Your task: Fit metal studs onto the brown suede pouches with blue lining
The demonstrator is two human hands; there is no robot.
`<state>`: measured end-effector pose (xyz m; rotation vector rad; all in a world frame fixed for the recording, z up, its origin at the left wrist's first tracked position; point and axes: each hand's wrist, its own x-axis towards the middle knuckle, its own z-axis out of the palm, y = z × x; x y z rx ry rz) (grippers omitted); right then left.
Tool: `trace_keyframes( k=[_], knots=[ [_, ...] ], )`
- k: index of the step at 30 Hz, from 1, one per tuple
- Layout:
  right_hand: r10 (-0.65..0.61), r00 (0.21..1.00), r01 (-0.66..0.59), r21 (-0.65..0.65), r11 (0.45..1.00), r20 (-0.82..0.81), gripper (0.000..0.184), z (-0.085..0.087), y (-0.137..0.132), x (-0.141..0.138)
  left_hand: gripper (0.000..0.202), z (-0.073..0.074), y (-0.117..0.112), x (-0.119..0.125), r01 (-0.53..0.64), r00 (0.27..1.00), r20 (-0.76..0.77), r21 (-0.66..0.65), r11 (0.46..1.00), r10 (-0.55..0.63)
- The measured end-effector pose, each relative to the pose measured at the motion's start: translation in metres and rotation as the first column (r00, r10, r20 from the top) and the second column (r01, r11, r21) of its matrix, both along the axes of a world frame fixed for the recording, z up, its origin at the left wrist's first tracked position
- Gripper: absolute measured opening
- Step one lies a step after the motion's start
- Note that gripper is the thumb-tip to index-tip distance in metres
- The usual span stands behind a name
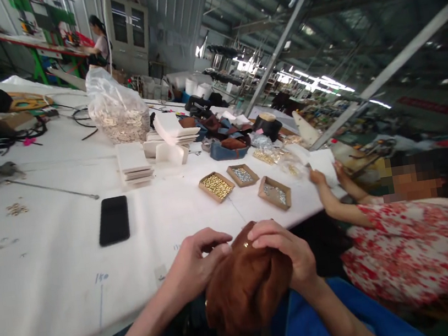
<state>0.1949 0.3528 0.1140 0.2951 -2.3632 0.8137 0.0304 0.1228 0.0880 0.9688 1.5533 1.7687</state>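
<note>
A brown suede pouch (pixel 241 288) sits in my lap at the near edge of the white table (pixel 55 269). My left hand (pixel 197 260) grips its top left, fingers curled and thumb stretched toward the rim. Over the top right of the pouch, my right hand (pixel 285 248) is closed, pinching the rim where a small gold stud shows. Beyond my hands stand three shallow cardboard trays: one of gold studs (pixel 216 185), one of silver studs (pixel 243 175), and a third (pixel 275 192).
A black phone (pixel 113 219) lies to the left. Stacks of white cards (pixel 135 166), a clear bag of pieces (pixel 115 108) and a pile of leather pieces (pixel 225 134) sit further back. A person in a red floral top (pixel 406 253) works at the right table edge.
</note>
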Motion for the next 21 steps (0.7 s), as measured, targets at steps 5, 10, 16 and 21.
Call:
trace_keyframes(
  k=[5, 10, 16, 21],
  knots=[
    [-0.017, 1.0, 0.017, 0.001, 1.0, 0.01, 0.025, 0.003, 0.001, 0.01, 0.035, 0.011, 0.028, 0.024, 0.109, 0.972, 0.189, 0.16, 0.981, -0.139],
    [0.033, 0.999, -0.034, -0.017, 0.999, -0.028, 0.024, 0.001, 0.003, 0.008, 0.045, 0.0, 0.034, 0.029, 0.103, 0.904, 0.409, 0.071, 0.992, -0.123],
    [0.083, 0.996, -0.083, 0.011, 0.997, -0.044, 0.023, 0.001, 0.008, -0.001, 0.044, 0.004, 0.037, 0.025, 0.061, 0.942, 0.329, 0.016, 0.998, -0.063],
    [0.031, 0.999, -0.031, 0.011, 0.999, -0.043, 0.015, 0.01, 0.009, -0.012, 0.05, 0.006, 0.043, 0.027, 0.06, 0.926, 0.377, -0.068, 0.996, -0.03]
  ],
)
